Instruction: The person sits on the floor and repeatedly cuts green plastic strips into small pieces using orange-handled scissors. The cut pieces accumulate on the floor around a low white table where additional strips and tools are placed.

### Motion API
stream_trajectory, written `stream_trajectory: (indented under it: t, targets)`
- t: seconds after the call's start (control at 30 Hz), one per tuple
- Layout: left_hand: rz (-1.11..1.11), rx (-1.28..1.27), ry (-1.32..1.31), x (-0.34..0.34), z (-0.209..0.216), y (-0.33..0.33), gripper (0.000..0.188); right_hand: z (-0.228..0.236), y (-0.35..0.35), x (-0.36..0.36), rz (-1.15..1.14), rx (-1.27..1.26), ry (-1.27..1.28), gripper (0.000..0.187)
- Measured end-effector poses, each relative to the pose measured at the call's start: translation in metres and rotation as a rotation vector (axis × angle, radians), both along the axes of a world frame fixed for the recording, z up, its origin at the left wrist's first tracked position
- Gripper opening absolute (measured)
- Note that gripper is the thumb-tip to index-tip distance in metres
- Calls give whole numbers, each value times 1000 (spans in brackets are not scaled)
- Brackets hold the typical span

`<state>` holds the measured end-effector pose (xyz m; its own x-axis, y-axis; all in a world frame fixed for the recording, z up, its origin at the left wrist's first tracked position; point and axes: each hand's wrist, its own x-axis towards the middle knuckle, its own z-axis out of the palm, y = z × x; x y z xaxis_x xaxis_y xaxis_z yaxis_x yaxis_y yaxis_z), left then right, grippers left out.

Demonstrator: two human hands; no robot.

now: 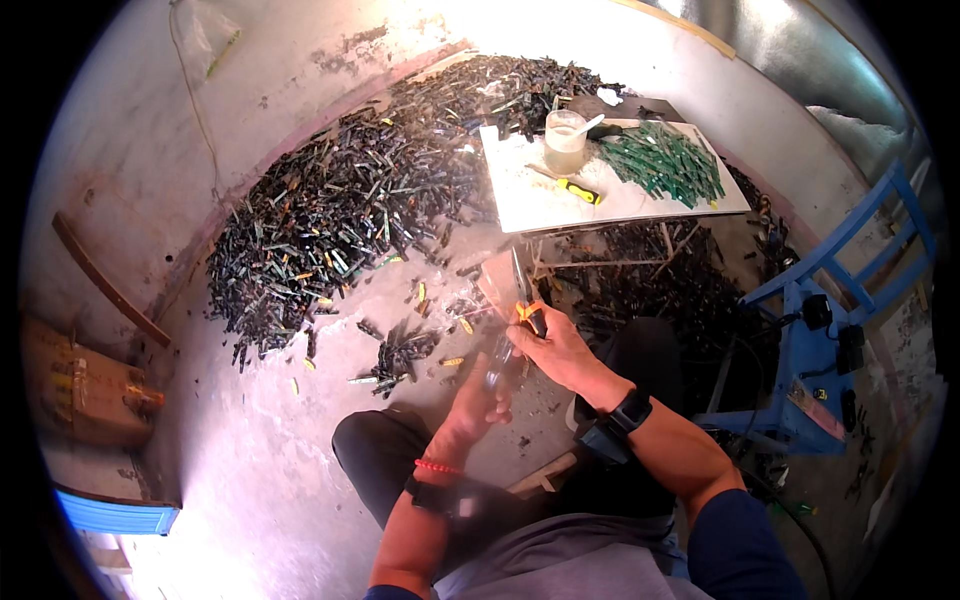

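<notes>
My right hand (565, 352) is closed round a tool with an orange and black handle (532, 318). A thin, pale, blurred piece rises from near it toward the table; I cannot tell whether it is the tool's blade. Close by on its left, my left hand (476, 402) is smeared by motion, its fingers curled in. At those fingers is a shiny, clear-looking strip (497, 366), too blurred to name. Both hands are over the floor between my knees, short of a low table (520, 203). A brownish flat piece (497, 283) shows just beyond them.
On the white tabletop are a clear cup (565, 150) of cloudy liquid, a yellow-and-black-handled tool (580, 191) and a heap of green strips (662, 163). Dark strips (340, 215) are piled along the wall. A blue chair frame (815, 300) stands at right, a cardboard box (95, 390) at left.
</notes>
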<state>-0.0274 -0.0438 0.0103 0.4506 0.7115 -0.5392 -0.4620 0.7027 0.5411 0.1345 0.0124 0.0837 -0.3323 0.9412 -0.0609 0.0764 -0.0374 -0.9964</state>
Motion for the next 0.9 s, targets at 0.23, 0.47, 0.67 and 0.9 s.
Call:
stream_trajectory:
  t: [0.23, 0.47, 0.67, 0.9]
  targets:
    - [67, -25, 10, 2, 6, 3, 64, -10, 6, 9, -58, -88, 45, 9]
    - [41, -23, 41, 4, 16, 0, 58, -1, 7, 20, 28, -246, 43, 9]
    - [55, -6, 58, 5, 23, -1, 51, -16, 10, 25, 62, -327, 139, 11]
    - [-39, 104, -52, -5, 20, -9, 40, -26, 18, 26, 122, -430, 278, 10]
